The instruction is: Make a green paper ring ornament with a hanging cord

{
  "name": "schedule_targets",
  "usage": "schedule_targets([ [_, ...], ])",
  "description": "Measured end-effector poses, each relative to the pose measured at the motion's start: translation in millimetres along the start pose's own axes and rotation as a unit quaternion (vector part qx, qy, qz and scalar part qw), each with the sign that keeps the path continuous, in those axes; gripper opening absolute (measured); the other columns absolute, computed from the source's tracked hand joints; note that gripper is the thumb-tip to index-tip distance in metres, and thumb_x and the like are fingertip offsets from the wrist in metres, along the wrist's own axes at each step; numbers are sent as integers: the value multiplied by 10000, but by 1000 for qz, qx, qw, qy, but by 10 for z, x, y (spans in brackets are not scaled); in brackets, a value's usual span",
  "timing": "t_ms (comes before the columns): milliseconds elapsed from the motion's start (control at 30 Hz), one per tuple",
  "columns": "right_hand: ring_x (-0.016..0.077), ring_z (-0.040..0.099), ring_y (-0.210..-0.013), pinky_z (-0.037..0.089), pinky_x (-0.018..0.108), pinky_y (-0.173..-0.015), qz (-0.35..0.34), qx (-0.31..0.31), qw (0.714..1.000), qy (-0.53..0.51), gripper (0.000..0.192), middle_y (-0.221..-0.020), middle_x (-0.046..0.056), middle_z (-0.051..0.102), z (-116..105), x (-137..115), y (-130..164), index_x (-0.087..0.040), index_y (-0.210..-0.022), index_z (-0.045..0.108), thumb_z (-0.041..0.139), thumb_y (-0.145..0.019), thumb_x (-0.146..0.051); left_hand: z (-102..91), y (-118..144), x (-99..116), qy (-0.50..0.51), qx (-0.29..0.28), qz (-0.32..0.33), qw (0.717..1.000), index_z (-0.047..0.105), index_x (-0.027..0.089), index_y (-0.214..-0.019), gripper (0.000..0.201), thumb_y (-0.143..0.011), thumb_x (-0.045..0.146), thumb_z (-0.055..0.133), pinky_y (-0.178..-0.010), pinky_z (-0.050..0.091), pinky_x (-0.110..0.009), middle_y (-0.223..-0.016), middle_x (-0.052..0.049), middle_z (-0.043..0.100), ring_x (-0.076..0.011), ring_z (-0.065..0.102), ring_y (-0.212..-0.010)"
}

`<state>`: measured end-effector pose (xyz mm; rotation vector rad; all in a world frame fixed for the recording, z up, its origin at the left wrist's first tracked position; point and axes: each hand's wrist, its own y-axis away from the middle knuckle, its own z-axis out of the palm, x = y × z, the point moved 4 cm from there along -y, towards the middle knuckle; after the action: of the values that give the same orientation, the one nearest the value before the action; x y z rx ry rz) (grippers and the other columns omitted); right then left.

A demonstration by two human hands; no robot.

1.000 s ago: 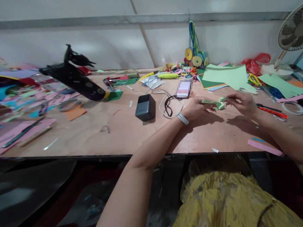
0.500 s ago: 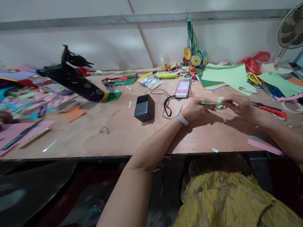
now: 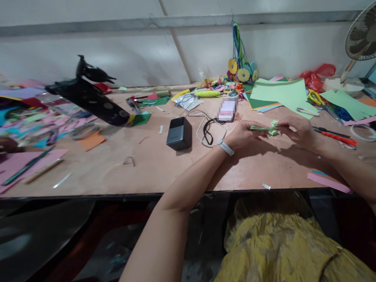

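Note:
A small light-green folded paper piece [image 3: 273,128] is held above the table between both hands. My left hand [image 3: 242,134] is closed on its narrow flat end, with a pale band round the wrist. From the other side, my right hand [image 3: 296,131] pinches the leafy, folded end with thumb and finger. Beyond my left hand lies a phone [image 3: 227,109] with a lit screen. An orange-red cutter [image 3: 339,139] rests to the right of my right hand.
A dark power bank [image 3: 179,134] with a white cable [image 3: 199,135] stands left of my arm. Green paper sheets [image 3: 279,92], yellow-handled scissors [image 3: 319,100] and a fan [image 3: 362,35] are at the back right. Paper scraps, a black bird-shaped object [image 3: 91,98] and another person's hand [image 3: 8,145] are leftward.
Almost nothing differs. Both hands keep their hold on the green paper piece in the same place; the other person's hand at the far left has shifted slightly.

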<state>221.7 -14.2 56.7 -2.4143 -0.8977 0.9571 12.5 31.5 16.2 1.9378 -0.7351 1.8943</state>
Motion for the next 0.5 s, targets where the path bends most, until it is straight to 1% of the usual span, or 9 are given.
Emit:
schedule_targets([
  [200,242,724,-848,588,420,-816,-16,5,1000,-1,224,-958,69,811,-8,-19,-6,-281,-1007,768,590,-1017,-416,0,-5,-13,0,-15,5,1000,863,211,-1010,274,-806,394,862,-695,595,-234,-939,-91,834,-153,768,-817],
  [367,252,718,-879,590,444,-854,16,-17,1000,7,203,-971,68,804,-4,-13,-7,-294,-1017,772,606,-1008,-410,-6,-4,-40,-9,-3,8,1000,861,203,-1008,287,-815,416,859,-711,598,-248,-937,-96,831,-152,762,-807],
  [500,249,717,-891,585,440,-857,9,-9,1000,-2,204,-974,71,795,6,6,-2,-285,-1015,776,613,-1007,-408,0,-1,-38,3,-13,9,1000,861,203,-1000,275,-809,401,862,-724,606,-252,-928,-92,831,-146,759,-794],
])
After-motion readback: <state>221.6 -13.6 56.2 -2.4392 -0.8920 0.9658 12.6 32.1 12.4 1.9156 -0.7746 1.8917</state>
